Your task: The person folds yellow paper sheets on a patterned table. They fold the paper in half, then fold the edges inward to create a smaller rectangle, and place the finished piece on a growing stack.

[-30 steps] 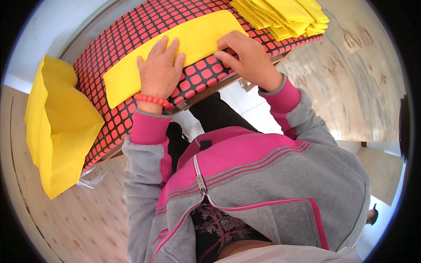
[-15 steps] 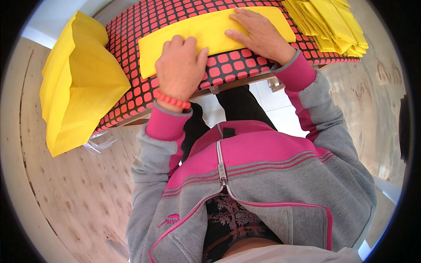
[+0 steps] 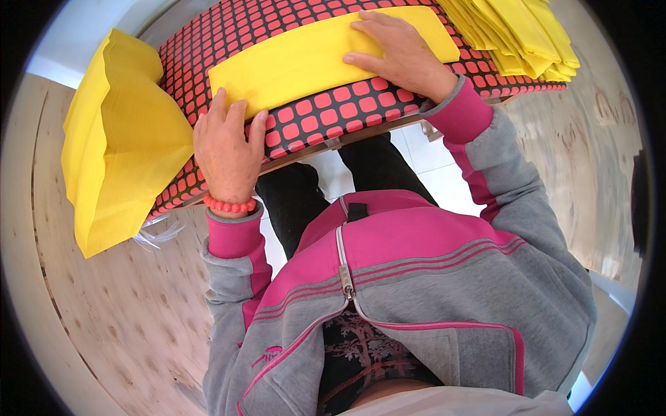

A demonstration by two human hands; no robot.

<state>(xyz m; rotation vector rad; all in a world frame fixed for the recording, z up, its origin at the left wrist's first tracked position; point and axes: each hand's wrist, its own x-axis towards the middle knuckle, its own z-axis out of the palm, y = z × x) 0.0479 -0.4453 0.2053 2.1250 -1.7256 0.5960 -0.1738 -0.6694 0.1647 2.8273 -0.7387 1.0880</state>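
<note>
A folded strip of yellow cloth-like material (image 3: 298, 62) lies flat across a padded board (image 3: 326, 114) covered in a red and black checked pattern. My right hand (image 3: 402, 55) rests on the strip's right part, thumb and fingers spread over it. At the strip's near left corner is my left hand (image 3: 229, 145), its fingers apart and their tips by the corner. The left palm lies over the board's near edge. A red bead bracelet (image 3: 229, 205) circles my left wrist.
More yellow material (image 3: 125, 139) hangs over the board's left end. Several folded yellow pieces (image 3: 513, 35) are stacked at the right end. Some white strands (image 3: 158, 234) dangle below the left end, above the wood-patterned floor (image 3: 125, 312).
My left hand has slid left and toward me, from on top of the strip to its near left corner. The right hand and the strip have shifted slightly left in the picture.
</note>
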